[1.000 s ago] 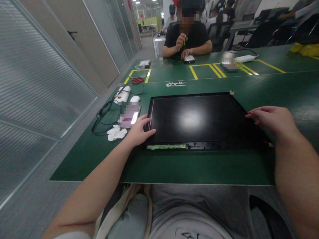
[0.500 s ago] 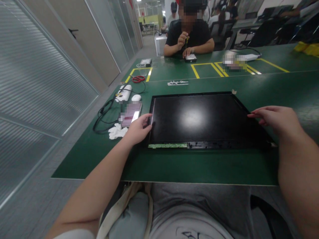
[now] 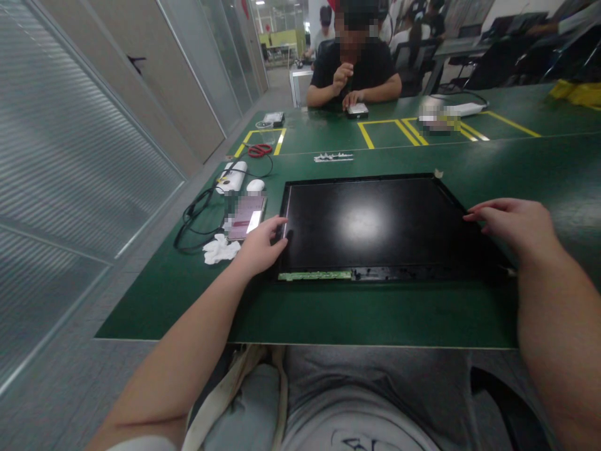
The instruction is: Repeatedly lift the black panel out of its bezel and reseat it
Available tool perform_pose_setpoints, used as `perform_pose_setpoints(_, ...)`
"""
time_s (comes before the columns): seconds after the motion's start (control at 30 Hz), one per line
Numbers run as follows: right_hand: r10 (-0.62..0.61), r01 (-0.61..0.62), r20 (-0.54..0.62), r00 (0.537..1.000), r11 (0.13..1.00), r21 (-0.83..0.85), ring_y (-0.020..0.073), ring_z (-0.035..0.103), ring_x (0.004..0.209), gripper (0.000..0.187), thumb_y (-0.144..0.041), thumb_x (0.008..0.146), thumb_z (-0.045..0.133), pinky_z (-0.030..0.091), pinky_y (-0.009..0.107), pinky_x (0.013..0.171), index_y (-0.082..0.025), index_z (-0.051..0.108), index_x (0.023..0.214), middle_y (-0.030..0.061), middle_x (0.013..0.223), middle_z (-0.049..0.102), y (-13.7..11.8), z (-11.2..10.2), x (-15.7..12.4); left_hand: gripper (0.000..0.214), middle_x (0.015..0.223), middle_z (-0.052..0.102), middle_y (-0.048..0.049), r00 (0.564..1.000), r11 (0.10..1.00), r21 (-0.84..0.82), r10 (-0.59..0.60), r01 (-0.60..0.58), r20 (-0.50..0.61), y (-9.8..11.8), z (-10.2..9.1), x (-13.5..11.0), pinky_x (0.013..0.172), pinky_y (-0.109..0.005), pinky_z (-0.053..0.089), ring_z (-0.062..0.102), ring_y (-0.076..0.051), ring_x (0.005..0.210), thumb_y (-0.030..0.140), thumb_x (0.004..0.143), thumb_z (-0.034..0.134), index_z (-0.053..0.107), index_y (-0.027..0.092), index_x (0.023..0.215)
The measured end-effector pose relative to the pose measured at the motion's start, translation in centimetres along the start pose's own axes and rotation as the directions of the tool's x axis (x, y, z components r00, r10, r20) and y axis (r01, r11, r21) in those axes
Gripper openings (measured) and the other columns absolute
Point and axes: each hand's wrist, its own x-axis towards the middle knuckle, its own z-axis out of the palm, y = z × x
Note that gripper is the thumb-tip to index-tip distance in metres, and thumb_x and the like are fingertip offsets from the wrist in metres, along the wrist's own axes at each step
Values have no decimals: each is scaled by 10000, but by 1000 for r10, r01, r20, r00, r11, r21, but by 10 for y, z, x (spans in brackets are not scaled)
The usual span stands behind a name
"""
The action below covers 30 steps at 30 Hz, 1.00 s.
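Black panel, left hand partly open, right hand bunched, both touching, grip unclear

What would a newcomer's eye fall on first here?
The black panel, with a bright glare near its middle, lies on the green table between the left hand and the right hand. Next come the green strip along its near edge, at left, and red scissors handles beyond its far left corner.

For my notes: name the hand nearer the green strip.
Left: the left hand is near the left end of the green strip; the right hand is far to its right.
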Motion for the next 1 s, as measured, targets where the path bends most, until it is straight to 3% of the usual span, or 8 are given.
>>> perform_pose_setpoints(0.1, 42, -42, -51, 998, 999, -8, 205, 642, 697, 273, -343, 726, 627, 535, 382, 774, -229, 821, 879, 55, 843, 774, 5, -2, 4, 523, 1575, 585, -172, 1000, 999, 29, 30, -30, 0, -1, 0, 0, 1204, -568, 485, 580, -343, 1437, 225, 867, 623, 649, 163, 1386)
perform_pose_setpoints(0.2, 15, -26, -89, 996, 992, -124, 237, 643, 787, 300, -356, 753, 630, 520, 397, 808, -248, 842, 934, 59, 851, 756, 5, -6, 7, 513, 1565, 590, -180, 998, 996, 67, 62, -62, 6, -2, -1, 0, 1205, -577, 479, 577, -349, 1439, 255, 877, 621, 652, 168, 1381)
perform_pose_setpoints(0.4, 56, 7, 196, 979, 953, -304, 226, 638, 760, 462, -277, 836, 573, 498, 349, 729, -238, 828, 1219, 67, 840, 738, 6, -2, 12, 516, 1567, 582, -184, 997, 991, 105, 77, -78, 11, -3, -3, 0, 1182, -594, 498, 558, -362, 1455, 261, 878, 610, 651, 177, 1385)
perform_pose_setpoints(0.67, -59, 164, 246, 967, 887, -431, 292, 714, 1002, 536, -264, 848, 613, 555, 393, 913, -211, 766, 1359, 144, 1184, 762, 15, 12, 22, 529, 1584, 560, -201, 996, 986, 140, 84, -86, 15, -3, -2, 0, 1174, -592, 504, 553, -374, 1456, 269, 887, 604, 646, 161, 1403)
perform_pose_setpoints(0.8, -42, 142, 250, 967, 906, -399, 295, 716, 1030, 597, -144, 768, 632, 553, 384, 932, -194, 771, 1346, 152, 1212, 756, 16, 14, 23, 530, 1590, 555, -183, 997, 989, 126, 78, -78, 12, -4, -1, 0, 1177, -583, 505, 521, -369, 1486, 266, 881, 608, 651, 178, 1402)
perform_pose_setpoints(1.0, 44, -17, 183, 982, 988, -151, 214, 685, 930, 574, -56, 723, 608, 518, 317, 859, -185, 813, 1244, 113, 1159, 758, 15, 13, 20, 538, 1604, 543, -171, 997, 987, 141, 69, -71, 17, -6, -1, 1, 1191, -577, 493, 519, -371, 1484, 252, 878, 614, 649, 181, 1410)
